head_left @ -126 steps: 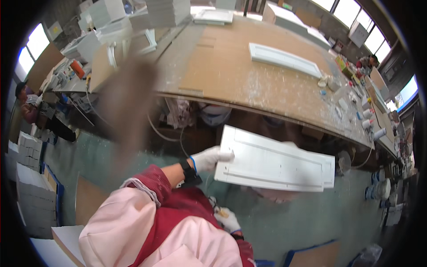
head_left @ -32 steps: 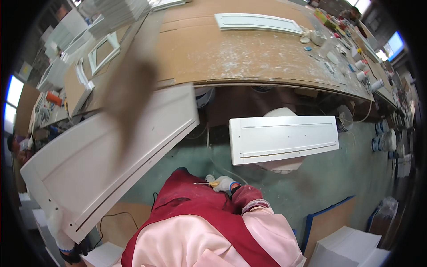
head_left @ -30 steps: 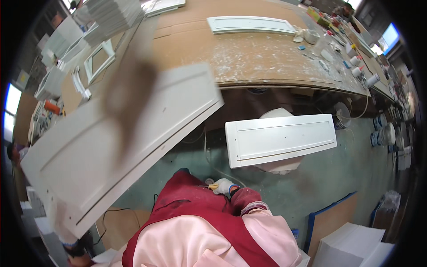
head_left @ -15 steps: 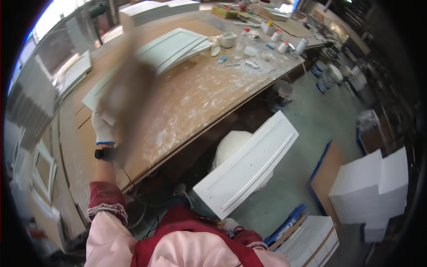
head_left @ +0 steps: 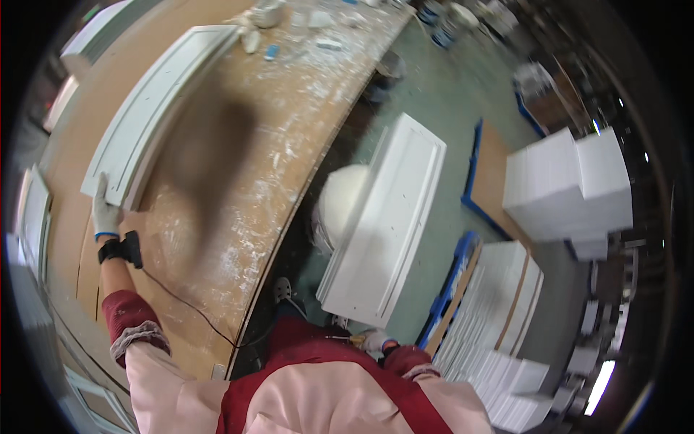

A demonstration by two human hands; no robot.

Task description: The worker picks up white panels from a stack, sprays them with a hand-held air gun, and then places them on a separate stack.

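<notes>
1. Green workshop floor [head_left: 463, 79] sweeps down beside a brown tabletop [head_left: 293, 155], its surface smeared white, thickest toward the long right-hand edge.
2. Up on that tabletop lies a long white panel [head_left: 148, 108], well in from the right-hand edge, its far end up by a small blue block [head_left: 272, 52] and its near end pointing down toward the person.
3. And there's the gloved left hand [head_left: 106, 212], right at the panel's near end! It touches the corner, one digit on the top face; the rest is hidden, so whether it grips or merely rests, I cannot tell.
4. Black gear [head_left: 121, 249] sits strapped on that wrist, a thin cable [head_left: 188, 302] looping across the tabletop to the right-hand edge, near the closest corner.
5. Over to the gloved right hand [head_left: 376, 340], low by the red apron [head_left: 325, 352]: fingers closed around a yellow-handled tool [head_left: 357, 338], thin shaft pointing left.
6. Just off the tabletop's right-hand edge, a second white panel [head_left: 394, 217] slants above the floor, overlapping a rounded white object [head_left: 343, 202].
7. Farther right, white stacks [head_left: 571, 173] stand near a blue-edged brown board [head_left: 491, 173].
8. One dark blurred patch [head_left: 224, 137] hides part of the tabletop, beside the first panel.
</notes>
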